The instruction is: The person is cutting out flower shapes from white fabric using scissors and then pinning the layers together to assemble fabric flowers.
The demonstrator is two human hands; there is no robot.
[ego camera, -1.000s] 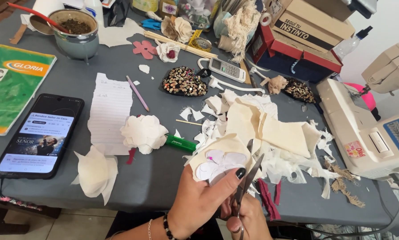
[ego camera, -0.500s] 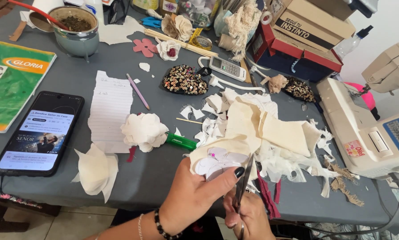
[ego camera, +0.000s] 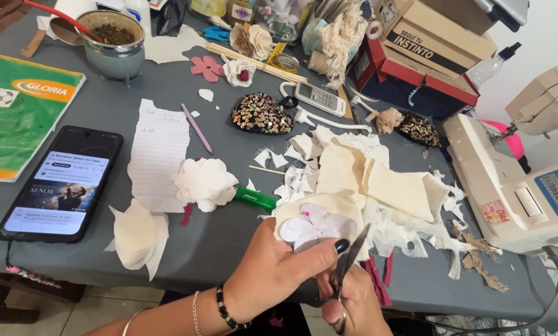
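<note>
Down at the table's near edge, the left hand [ego camera: 273,274] pinches the cream fabric [ego camera: 316,218] just above the right hand [ego camera: 353,305], whose scissors [ego camera: 347,267] slant up-right, blades parted toward it.

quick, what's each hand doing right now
Left hand: closed on the cream fabric piece with a paper pattern pinned on.
Right hand: closed on the scissors, blades at the fabric.
</note>
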